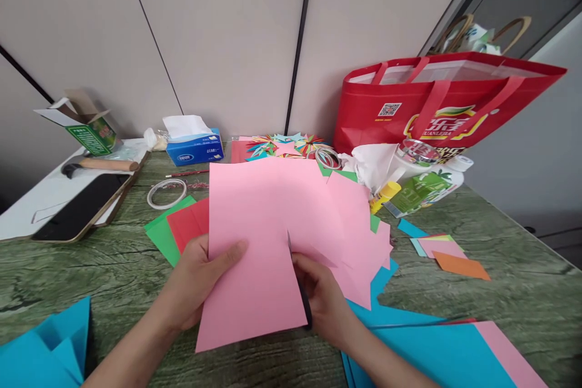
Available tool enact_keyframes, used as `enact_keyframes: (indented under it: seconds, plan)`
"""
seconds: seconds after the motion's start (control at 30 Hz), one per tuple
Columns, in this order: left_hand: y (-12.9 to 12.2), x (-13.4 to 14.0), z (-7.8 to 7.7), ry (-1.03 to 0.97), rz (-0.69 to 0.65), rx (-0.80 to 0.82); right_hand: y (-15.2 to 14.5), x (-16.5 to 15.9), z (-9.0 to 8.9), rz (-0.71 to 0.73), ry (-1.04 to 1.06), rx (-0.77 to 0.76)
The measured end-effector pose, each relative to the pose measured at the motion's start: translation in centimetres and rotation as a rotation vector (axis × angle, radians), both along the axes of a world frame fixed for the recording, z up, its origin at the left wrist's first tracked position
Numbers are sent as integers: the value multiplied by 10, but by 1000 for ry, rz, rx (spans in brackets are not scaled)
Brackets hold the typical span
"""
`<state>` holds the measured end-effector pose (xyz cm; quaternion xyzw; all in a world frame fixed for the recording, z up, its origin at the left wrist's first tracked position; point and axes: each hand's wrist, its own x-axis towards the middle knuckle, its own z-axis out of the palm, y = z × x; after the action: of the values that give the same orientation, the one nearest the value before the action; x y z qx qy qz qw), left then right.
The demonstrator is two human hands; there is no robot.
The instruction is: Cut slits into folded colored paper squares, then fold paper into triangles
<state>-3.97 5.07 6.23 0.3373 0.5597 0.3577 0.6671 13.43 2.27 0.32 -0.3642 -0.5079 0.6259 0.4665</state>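
Above green surface (122,282), pink sheet (254,206) held before me, partly slit: left hand (194,284) clamped on left edge, thumb on top, seemingly steadying it; my right hand (326,298) grips scissors (308,313) at cut.

Left hand (193,285) grips large pink rectangular paper sheet (254,260) by its left edge, thumb on top. Right hand (322,294) holds dark-handled scissors (308,315), blade at slit in sheet; the part right of the slit bends away. Green wood-grain table (118,291) beneath. Near left: folded bright-blue paper (50,345). Near right: flat bright-blue paper sheets (418,345). Far left: black flat phone (82,206), wooden-handled hammer (111,163), blue cardboard tissue box (195,148). Far right: yellow cylindrical glue stick (385,195), big red fabric-like bag (377,124), upright.
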Motion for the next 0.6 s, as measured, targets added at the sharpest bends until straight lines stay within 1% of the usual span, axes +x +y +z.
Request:
enact_keyframes:
  seconds: [0.27, 0.6]
  plan:
    - [-2, 1, -2, 72, 10, 55, 0, -4, 9, -29, 57, -54]
    - [-3, 1, -3, 98, -2, 58, -2, -4, 3, -56, 108, -28]
